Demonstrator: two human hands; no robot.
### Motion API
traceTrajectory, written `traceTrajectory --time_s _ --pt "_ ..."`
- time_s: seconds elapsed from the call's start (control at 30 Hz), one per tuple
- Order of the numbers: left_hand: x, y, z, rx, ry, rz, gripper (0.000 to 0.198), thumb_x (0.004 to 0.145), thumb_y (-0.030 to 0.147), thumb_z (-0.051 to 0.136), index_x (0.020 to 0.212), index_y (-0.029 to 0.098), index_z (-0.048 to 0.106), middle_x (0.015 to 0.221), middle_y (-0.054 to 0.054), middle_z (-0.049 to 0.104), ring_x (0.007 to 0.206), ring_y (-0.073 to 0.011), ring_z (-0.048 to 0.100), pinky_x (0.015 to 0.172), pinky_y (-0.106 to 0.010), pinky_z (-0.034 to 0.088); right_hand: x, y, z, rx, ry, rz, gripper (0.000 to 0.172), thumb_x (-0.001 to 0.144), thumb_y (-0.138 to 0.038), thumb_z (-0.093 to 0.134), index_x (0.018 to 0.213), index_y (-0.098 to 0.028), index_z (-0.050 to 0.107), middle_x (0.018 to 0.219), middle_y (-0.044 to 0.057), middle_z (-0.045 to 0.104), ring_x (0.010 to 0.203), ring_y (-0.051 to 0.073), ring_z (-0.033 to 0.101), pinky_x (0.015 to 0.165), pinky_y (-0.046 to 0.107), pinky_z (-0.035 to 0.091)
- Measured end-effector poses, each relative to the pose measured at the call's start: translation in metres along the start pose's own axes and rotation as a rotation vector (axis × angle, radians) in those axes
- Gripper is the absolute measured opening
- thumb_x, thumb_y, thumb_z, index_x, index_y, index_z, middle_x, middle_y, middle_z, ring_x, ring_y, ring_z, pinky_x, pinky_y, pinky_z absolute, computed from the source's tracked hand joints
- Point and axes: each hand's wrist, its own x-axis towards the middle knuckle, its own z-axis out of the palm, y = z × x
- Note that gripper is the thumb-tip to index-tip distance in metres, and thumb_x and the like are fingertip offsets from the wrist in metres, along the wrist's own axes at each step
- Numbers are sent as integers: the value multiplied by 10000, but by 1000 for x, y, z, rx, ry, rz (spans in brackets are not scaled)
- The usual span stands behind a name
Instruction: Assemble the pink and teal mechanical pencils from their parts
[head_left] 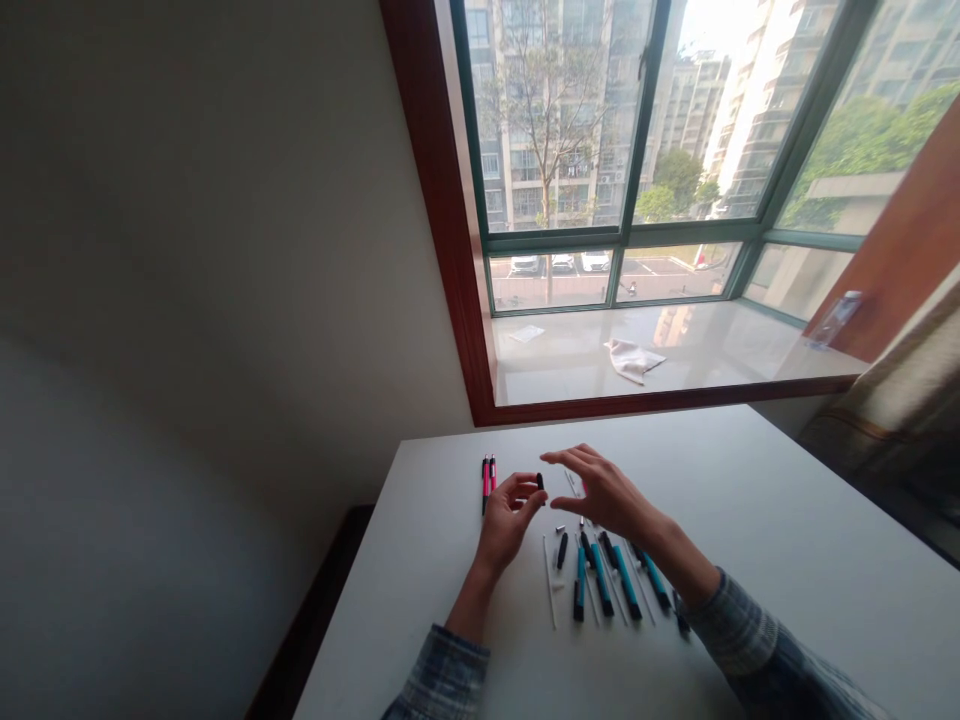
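My left hand [508, 515] pinches a small black pen part [540, 482] upright between thumb and fingertips. Just to its right, my right hand [604, 493] hovers with thumb and fingers spread and nothing between them. Two pink-and-black pens [486, 484] lie side by side beyond my left hand, partly hidden by it. Below the hands rest several teal-and-black pen barrels [602, 582], with thin white refills [550, 582] among them. A loose black grip piece [563, 550] and a small silver tip [560, 528] lie nearby. My right hand and forearm cover some of the parts.
The white table [390, 600] meets a wall on the left and a red-brown window frame [570, 407] at the back. On the sill are a crumpled white cloth [634, 360], a paper piece [528, 333] and a clear bottle [836, 320]. A curtain [877, 400] hangs at right.
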Motion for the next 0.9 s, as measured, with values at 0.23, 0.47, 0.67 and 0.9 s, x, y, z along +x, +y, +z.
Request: traceTrajectory --time_s 0.23,0.47,0.67,0.9 --pt "2 -4 0 72 72 7 305 829 419 744 1038 208 673 941 -63 743 905 -236 715 805 -354 526 -2 41 -6 -265 -32 331 114 935 -245 663 874 -217 756 936 77 759 944 254 644 832 357 509" --pt "2 -6 -2 120 121 -7 321 878 475 682 1067 216 693 1056 -88 713 986 -255 685 821 -378 541 8 47 -2 -303 -176 412 165 936 -302 644 911 -215 782 940 84 769 925 250 649 760 308 458" --pt "1 -2 -4 87 152 -2 342 871 449 690 1119 216 664 1036 -85 713 986 -248 686 856 -386 531 3 49 0 -275 -218 383 125 899 -321 692 911 -230 777 937 66 763 971 261 630 782 306 444" --pt "-1 2 -3 109 176 2 261 863 440 674 989 214 639 970 -60 693 934 -233 664 808 -360 529 -4 47 7 -242 -260 379 123 834 -268 758 949 -227 776 923 62 750 973 250 623 818 301 449"
